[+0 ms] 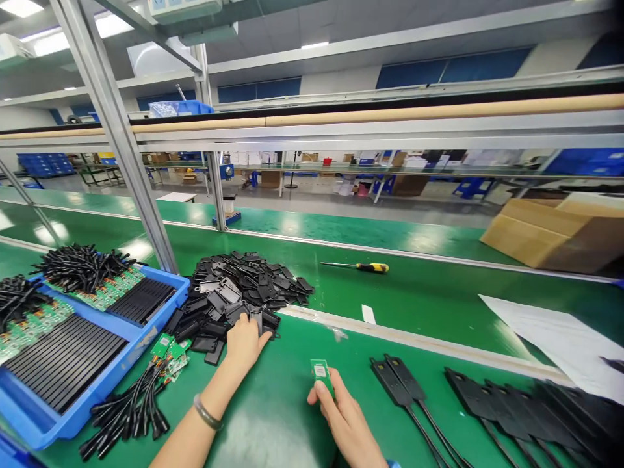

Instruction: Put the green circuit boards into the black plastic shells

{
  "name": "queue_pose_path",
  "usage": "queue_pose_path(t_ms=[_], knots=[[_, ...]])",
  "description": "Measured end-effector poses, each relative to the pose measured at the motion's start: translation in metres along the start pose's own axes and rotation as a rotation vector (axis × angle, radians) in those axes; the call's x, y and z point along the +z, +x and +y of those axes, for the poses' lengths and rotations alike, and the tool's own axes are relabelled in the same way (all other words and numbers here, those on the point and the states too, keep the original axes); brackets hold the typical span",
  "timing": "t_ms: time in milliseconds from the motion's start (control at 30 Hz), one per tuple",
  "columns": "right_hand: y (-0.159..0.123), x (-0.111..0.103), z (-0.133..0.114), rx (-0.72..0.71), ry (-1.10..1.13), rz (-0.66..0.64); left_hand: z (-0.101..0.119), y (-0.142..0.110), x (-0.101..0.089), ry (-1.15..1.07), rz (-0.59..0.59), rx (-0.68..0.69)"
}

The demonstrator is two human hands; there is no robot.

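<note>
My left hand (245, 341), with a bracelet at its wrist, is at the front edge of a pile of black plastic housings (253, 279). Its fingers and thumb close about one black plastic housing (257, 319), partly hidden by the fingers. In front of me my right hand (341, 413) pinches a small green circuit board (320, 370) between thumb and fingers. A white label is on the board's upper face. To the left of my left arm lies a bundle of circuit boards with black cables (134, 400).
Blue trays (160, 305) at left hold black strips and cabled boards. Black cabled units (397, 383) lie at right, with more units (492, 400) beyond. A screwdriver (373, 267), paper sheets (550, 338) and a cardboard box (541, 231) sit farther back. A metal post (121, 136) rises at left.
</note>
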State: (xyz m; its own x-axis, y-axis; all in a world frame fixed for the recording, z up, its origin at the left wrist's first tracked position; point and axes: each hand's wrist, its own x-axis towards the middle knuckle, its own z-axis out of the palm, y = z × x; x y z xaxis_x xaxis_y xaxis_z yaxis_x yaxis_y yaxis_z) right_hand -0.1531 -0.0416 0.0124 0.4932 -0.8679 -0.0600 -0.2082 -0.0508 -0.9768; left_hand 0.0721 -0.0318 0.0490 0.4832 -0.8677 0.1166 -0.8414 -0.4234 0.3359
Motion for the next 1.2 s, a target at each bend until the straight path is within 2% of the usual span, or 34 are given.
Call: queue_pose_path(t_ms=[67, 167, 233, 333, 367, 467, 633, 767, 1067, 1200], knots=[[0.0, -0.01, -0.006, -0.065, -0.114, 0.025, 0.002, -0.007, -0.002, -0.047, -0.011, 0.035], [-0.002, -0.021, -0.018, -0.265, -0.279, -0.026, 0.007, -0.024, -0.004, -0.214, -0.053, 0.133], [-0.002, -0.024, -0.022, -0.384, -0.373, -0.034, 0.012, -0.036, 0.001, -0.56, -0.176, 0.14], [-0.002, -0.022, -0.021, -0.494, -0.47, 0.012, 0.018, -0.049, 0.015, -1.271, -0.473, 0.012], [-0.002, -0.021, -0.019, -0.519, -0.495, 0.014, 0.018, -0.051, 0.02, -1.44, -0.539, -0.033], [-0.001, -0.015, -0.014, -0.567, -0.527, -0.022, 0.017, -0.055, 0.03, -1.729, -0.61, -0.13], [-0.002, -0.007, -0.014, -0.574, -0.431, -0.034, 0.016, -0.056, 0.031, -1.812, -0.705, -0.16], [-0.003, -0.004, -0.015, -0.571, -0.401, -0.047, 0.017, -0.058, 0.026, -1.809, -0.698, -0.177], [-0.002, 0.007, -0.014, -0.609, -0.518, -0.008, 0.021, -0.065, 0.027, -1.848, -0.67, -0.17], [-0.001, 0.006, -0.001, -0.645, -0.562, 0.053, 0.022, -0.066, 0.026, -1.897, -0.638, -0.209]])
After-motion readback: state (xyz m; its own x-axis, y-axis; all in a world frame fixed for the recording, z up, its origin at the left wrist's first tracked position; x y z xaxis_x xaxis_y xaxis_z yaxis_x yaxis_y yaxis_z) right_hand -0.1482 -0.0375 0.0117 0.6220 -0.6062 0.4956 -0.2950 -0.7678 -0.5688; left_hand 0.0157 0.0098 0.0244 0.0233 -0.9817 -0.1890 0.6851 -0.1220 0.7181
